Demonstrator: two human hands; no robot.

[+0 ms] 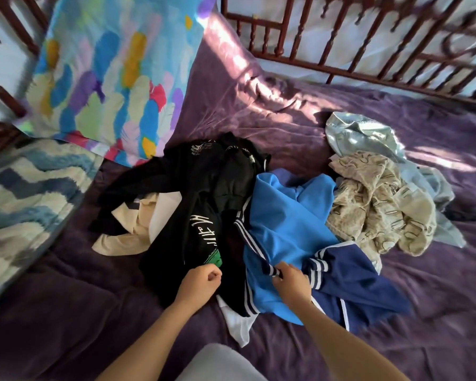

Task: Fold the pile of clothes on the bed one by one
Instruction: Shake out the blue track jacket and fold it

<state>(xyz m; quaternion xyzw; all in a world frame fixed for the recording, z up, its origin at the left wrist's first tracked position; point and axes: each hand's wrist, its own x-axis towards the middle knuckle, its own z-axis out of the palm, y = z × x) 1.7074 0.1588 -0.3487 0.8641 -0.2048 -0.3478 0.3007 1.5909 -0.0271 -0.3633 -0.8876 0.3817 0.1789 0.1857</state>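
Clothes (231, 215) are heaped unfolded in the middle of a bed (66, 312) covered by a purple sheet. A black garment (204, 188) with white lettering and a green patch is spread over the left of the heap, and a cream piece (127, 237) is partly tucked under it. A bright blue top (280, 215) with navy, white-striped trim is laid at the centre, closest to the near edge. A beige patterned cloth (368, 204) and a pale silvery-blue cloth (363, 133) are bunched toward the right edge. The striped trim of the bright blue top is pinched by the right hand (291, 281) between thumb and fingers. The left hand (201, 281) is rested on the black garment with fingers curled; whether cloth is gripped by it cannot be told. A feather-print pillow (107, 72) is propped at the far left corner, a blue zigzag blanket (25, 193) is laid along the left edge, and a dark wooden rail (368, 50) is seen along the far edge.
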